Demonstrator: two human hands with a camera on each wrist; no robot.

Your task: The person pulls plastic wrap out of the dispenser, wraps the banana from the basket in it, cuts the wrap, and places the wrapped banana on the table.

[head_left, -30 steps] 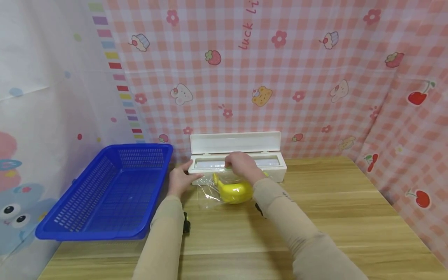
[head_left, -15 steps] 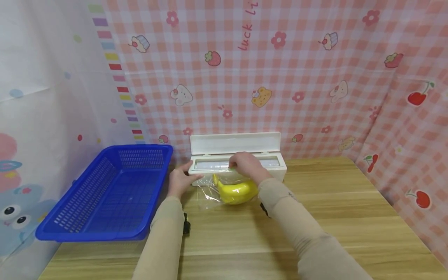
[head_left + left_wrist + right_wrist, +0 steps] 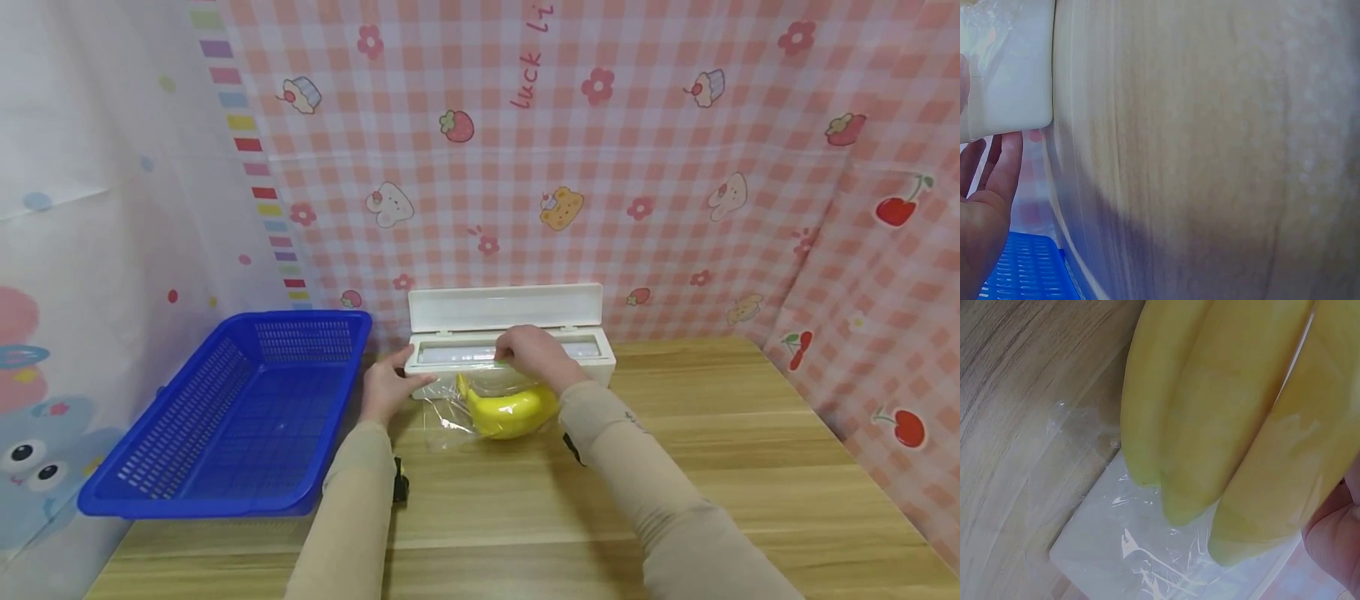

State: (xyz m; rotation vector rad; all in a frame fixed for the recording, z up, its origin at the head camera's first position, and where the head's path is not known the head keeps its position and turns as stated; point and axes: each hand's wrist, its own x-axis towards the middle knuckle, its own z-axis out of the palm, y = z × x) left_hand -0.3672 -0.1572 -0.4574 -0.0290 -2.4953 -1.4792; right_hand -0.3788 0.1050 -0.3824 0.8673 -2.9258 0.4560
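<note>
A white cling film dispenser (image 3: 585,379) stands at the back of the table, its lid (image 3: 505,307) raised and a roll of film showing inside. My left hand (image 3: 385,390) grips its left end, thumb on the front and fingers around the side. On the dispenser's front edge my right hand (image 3: 531,354) pinches a small slide cutter, mostly hidden by the fingers. A bunch of yellow bananas (image 3: 508,414) lies in front under clear cling film (image 3: 444,419). In the right wrist view the film covers several banana tips (image 3: 1235,531).
A blue plastic basket (image 3: 262,504) with slotted sides stands left of the left arm. The wooden table (image 3: 720,450) meets a pink checked cloth (image 3: 480,167) behind the dispenser and another on the right.
My right hand has slid a little to the right along the dispenser's front edge, uncovering more of the bananas. The left hand, dispenser and basket stay in place.
</note>
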